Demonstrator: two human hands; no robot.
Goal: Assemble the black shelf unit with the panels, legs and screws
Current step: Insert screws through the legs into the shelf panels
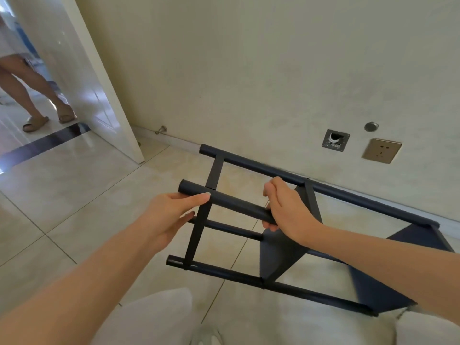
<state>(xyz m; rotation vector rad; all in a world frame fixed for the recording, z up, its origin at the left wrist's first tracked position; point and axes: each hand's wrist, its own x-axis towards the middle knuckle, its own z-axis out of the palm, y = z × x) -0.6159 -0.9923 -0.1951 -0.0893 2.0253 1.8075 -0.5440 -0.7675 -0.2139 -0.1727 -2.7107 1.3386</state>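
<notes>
Black shelf unit tipped on its side over tiled floor, near wall. Left hand and right hand gripping same upper leg tube, fingers curled round it.

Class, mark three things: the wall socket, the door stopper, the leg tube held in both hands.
wall socket [381,150]: head view, centre of its faceplate.
door stopper [161,129]: head view, its metal stem.
leg tube [236,205]: head view, bare middle stretch.
</notes>
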